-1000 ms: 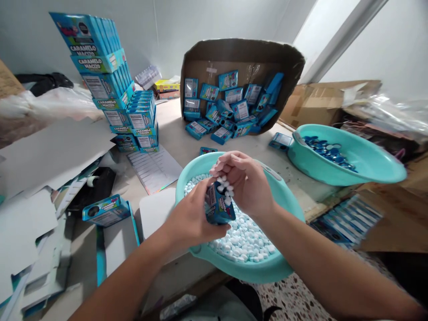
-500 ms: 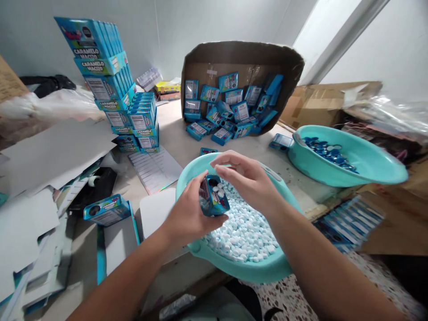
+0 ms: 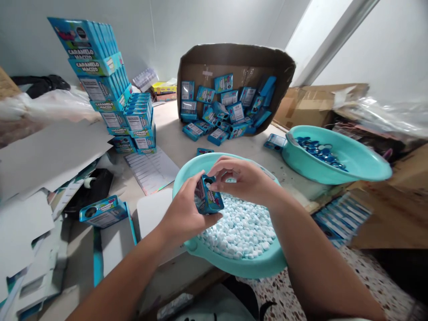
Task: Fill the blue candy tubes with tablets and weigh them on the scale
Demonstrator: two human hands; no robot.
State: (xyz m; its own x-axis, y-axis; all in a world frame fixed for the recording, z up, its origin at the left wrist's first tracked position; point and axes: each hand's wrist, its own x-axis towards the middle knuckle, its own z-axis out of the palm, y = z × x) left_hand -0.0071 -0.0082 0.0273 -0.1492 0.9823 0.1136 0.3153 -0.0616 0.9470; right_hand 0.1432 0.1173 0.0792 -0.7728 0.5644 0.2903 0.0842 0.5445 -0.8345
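Note:
My left hand point(image 3: 182, 211) is wrapped round a small blue candy box point(image 3: 214, 204), tilted above the near basin's left side. A dark round hole shows in the box's upper face. The fingertips of my right hand point(image 3: 242, 180) are pinched together at that hole, with a white candy point(image 3: 209, 186) at their tips. Below both hands, a turquoise basin point(image 3: 240, 269) holds a heap of small white and pale blue candies point(image 3: 239, 234). Part of the box is covered by my left fingers.
A cardboard carton point(image 3: 234, 55) on its side holds many blue boxes. Stacked display boxes point(image 3: 96, 89) rise at the left. Another turquoise basin point(image 3: 361, 151) at the right contains blue round pieces point(image 3: 321, 151). One blue box point(image 3: 103, 211) rests on an open tray point(image 3: 117, 245) at the left.
My right hand has come down and left, its fingers closing at the box's hole. The several white candies lying on the box's face no longer show there, apart from one at the fingertips.

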